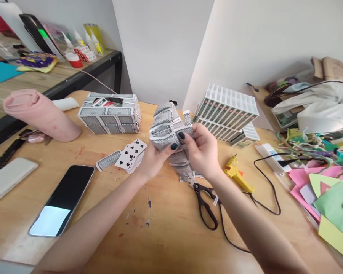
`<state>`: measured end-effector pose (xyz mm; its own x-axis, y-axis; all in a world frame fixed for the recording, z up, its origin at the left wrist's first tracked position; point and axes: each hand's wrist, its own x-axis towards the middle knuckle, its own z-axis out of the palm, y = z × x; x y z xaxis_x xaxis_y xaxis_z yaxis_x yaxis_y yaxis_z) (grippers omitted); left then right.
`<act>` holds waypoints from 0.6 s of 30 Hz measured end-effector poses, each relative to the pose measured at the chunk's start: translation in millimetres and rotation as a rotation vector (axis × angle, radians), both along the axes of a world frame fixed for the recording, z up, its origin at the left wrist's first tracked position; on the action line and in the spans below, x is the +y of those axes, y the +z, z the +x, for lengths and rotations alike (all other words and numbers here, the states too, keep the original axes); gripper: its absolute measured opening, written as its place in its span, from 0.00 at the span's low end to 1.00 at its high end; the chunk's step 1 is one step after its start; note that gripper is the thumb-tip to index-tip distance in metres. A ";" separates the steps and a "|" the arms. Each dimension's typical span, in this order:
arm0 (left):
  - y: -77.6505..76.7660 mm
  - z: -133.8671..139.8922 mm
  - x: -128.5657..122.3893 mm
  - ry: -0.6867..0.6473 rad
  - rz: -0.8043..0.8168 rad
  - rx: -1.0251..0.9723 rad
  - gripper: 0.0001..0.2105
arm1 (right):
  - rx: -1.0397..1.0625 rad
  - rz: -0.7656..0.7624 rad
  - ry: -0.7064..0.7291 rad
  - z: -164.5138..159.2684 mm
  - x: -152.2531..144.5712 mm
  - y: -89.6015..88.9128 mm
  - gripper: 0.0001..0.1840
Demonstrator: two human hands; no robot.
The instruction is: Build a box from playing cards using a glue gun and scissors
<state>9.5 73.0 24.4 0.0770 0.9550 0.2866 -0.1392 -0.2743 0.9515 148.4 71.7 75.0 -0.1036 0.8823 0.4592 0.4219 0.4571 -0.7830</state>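
Between both hands, above the middle of the table, is a folded piece made of grey-patterned playing cards (161, 131). My left hand (156, 158) grips it from below left, thumb pressed on its front. My right hand (201, 146) pinches its right side, where a narrow strip sticks up. Under the hands lie black-handled scissors (204, 207), their blades partly over more grey card pieces (183, 165). Left of my left hand are loose playing cards (133, 154), spades face up. A box built of playing cards (110, 114) stands behind them.
Stacked card decks (227, 108) stand at the back right. A yellow glue gun (237, 173) trails a cord to a power strip (271, 156). A phone (64, 199) and a pink roll (42, 116) are at left, coloured papers (331, 201) at right.
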 end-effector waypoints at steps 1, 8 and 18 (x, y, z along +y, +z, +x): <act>6.4 3.9 -0.6 0.030 0.010 -0.030 0.25 | 0.043 -0.009 -0.004 -3.0 -5.0 0.2 0.04; 17.7 20.4 -5.1 0.133 0.040 -0.140 0.20 | 0.276 -0.057 -0.116 -13.6 -24.2 -3.9 0.04; 26.6 26.1 -10.4 0.149 -0.014 -0.157 0.15 | 0.245 0.010 -0.215 -15.6 -30.7 -11.0 0.05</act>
